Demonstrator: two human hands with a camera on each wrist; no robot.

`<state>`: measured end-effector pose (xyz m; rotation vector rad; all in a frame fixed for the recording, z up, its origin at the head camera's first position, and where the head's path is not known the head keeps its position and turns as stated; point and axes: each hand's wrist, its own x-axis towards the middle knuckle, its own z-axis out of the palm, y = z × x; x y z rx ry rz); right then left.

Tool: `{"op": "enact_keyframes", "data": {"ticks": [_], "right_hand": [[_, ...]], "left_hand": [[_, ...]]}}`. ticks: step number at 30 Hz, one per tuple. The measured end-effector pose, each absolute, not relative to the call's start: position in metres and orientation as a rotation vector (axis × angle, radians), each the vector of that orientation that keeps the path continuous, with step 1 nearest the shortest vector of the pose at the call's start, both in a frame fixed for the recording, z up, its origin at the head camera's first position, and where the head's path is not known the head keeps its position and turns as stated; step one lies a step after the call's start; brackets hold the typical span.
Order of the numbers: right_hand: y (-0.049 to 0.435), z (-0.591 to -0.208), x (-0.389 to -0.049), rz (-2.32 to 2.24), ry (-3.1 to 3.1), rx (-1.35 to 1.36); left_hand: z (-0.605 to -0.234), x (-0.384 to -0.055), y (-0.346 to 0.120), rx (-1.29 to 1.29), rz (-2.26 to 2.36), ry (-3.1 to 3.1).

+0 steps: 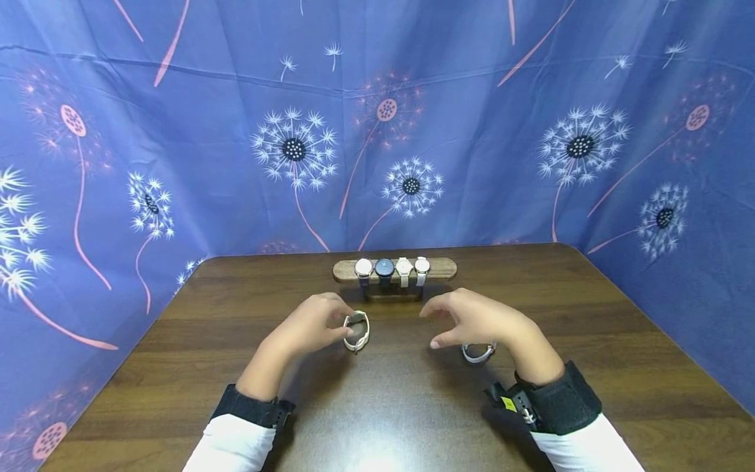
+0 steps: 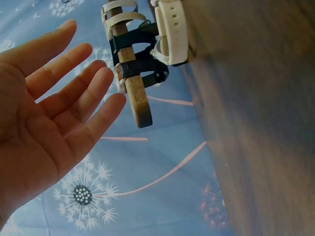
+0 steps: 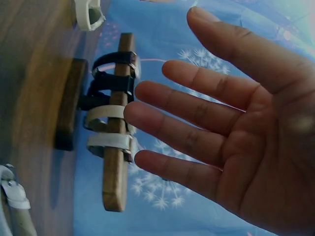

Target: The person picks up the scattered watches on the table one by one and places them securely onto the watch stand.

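My left hand point(image 1: 312, 322) hovers over the table with its fingers loosely spread. Close beside its fingertips a cream-strapped watch point(image 1: 364, 341) stands on its side; the left wrist view shows a gap between them. My right hand point(image 1: 472, 318) is held in the air, fingers apart and palm bare in the right wrist view. Partly hidden below it lies a white-strapped watch point(image 1: 479, 358), also seen as a white watch point(image 3: 17, 196) at the lower left there. Beyond both hands, a wooden watch stand point(image 1: 444, 269) carries several watches, with dark straps at left and pale ones at right.
The stand's dark base point(image 1: 392, 296) rests on the brown wooden table point(image 1: 377, 400) near its back edge. A blue dandelion-print cloth point(image 1: 472, 131) hangs behind the table and along its sides. Black bands point(image 1: 557, 400) are strapped around both wrists.
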<state>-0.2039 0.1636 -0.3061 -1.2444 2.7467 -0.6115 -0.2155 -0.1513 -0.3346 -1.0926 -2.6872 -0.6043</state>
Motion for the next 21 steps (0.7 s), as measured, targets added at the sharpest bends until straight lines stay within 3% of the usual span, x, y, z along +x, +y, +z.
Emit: {"op": "enact_keyframes", "data": {"ticks": [7,14,21], "right_hand": [[0.157,-0.318,-0.207,-0.560,2.707,-1.257],[0.149,-0.332,-0.216,-0.544,2.700,-1.276],[0.140,-0.346,-0.225,-0.624,2.807,-1.423]], "left_hand": [[-0.343,-0.218,-0.147,-1.067,-0.518,-2.723],[-0.345,-0.226,-0.145,-0.663,-0.590,-2.844],[-0.344,-0.251,-0.140,-0.551,-0.554,-2.952]]}}
